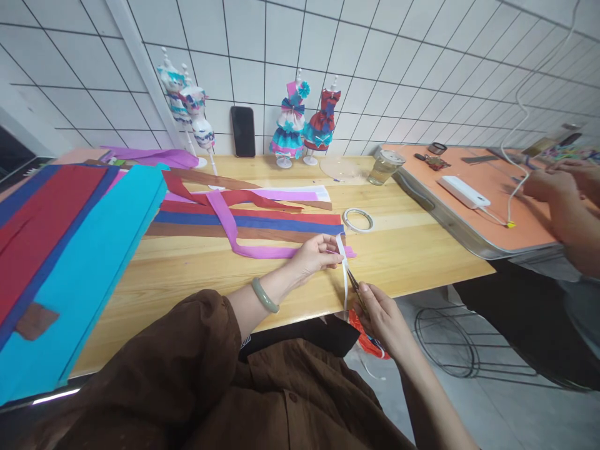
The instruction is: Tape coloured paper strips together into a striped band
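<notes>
Between its thumb and fingers my left hand [319,255] pinches a narrow white strip [345,290], which hangs down past the table's front edge. My right hand [380,312] is closed on dark scissors [352,279], whose blades point up and left at the strip, just below my left fingertips. Whether the blades touch the strip is too small to tell. A purple crepe strip [262,252] runs behind my left hand. Red, blue [281,224] and brown strips lie side by side beyond it. A roll of white tape [359,220] lies flat behind my hands.
Large turquoise [107,262] and red sheets cover the left side. Small dressed mannequins [289,128], a phone [242,131] and a cup of liquid [385,167] stand at the back. On the right orange table [473,231] are a white power strip [463,192] and another person's hands [557,184].
</notes>
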### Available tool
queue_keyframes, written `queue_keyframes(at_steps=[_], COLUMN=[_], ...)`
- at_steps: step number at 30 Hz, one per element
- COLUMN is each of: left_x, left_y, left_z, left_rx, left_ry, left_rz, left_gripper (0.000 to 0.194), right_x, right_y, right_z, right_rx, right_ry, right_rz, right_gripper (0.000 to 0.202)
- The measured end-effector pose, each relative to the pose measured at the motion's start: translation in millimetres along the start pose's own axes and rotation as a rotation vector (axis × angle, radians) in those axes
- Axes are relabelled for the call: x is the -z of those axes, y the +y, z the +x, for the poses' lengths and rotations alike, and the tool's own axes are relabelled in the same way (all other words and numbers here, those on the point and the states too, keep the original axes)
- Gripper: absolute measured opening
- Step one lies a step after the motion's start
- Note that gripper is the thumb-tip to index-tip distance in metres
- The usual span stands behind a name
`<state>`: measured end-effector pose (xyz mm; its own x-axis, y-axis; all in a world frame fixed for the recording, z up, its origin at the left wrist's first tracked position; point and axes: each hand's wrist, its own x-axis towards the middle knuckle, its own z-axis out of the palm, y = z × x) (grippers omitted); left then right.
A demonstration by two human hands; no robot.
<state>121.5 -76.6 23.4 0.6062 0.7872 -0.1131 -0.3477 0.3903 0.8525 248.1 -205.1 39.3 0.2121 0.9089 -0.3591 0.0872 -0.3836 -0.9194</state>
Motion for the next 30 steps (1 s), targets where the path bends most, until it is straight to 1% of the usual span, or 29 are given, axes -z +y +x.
queue_keyframes(at_steps=[4,8,13,20,23,27,30], left_x=[-0.7,-0.9,-0.2,0.9,-0.7,-3.6,-4.4], left_y=[0,0,-3,-6,-3,0,0], left_z=[-1,-1,2,3,1,-1,-2], left_rx=[0.004,0.011,0.035,0.049,0.041,0.036,0.036], left_ry=[-0.008,-0.018,0.006,-0.01,-0.01,0.006,0.011], left_rz=[-0.017,-0.019,-0.014,-0.051,-0.046,-0.026,-0.032], left_gripper=[0.036,0.034,0.03,0.026,0.024,0.024,0.026], right_x=[-3,-5,-6,-10,-11,-11,-11], right_y=[-3,-2,-2,-8,-6,-5,-4], right_z=[1,3,6,9,12,12,13], right_rx=[0.031,0.059,0.107,0.158,0.14,0.088,0.091], right_ry=[-0.003,-0.006,0.018,0.041,0.039,0.072,0.064], right_rz=[-0.033,-0.007,-0.005,-0.012,0.01,0.047,0.053], right_gripper=[0.041,0.04,0.04,0.04,0.04,0.038,0.038])
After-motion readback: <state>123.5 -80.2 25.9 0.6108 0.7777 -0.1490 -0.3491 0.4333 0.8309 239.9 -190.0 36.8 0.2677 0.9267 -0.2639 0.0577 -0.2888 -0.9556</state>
